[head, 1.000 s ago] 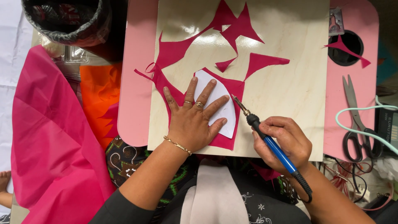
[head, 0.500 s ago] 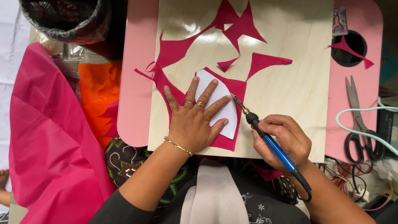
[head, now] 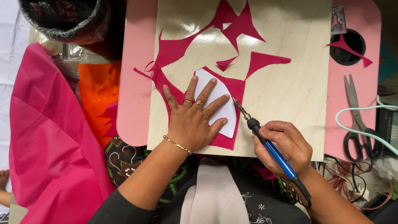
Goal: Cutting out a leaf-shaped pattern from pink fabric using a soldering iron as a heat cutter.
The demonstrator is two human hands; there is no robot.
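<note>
Single head-worn view, looking almost straight down from above the person's lap onto a plywood board [head: 282, 108] lying on a pink table [head: 134, 83]. Close range: the left hand [head: 192, 120] and right hand [head: 286, 145] fill the lower centre, forearms entering from the bottom edge. No second view shares the scene

Left hand [head: 192, 123]: palm down, flat, fingers [head: 190, 89] spread wide and pointing away from the body; rings on two fingers, a bracelet at the wrist.
Left forearm: bare, angled up from lower left.
Right hand [head: 285, 146]: curled closed in a pen-like grip, knuckles up.
Right forearm: enters from lower right.
</note>
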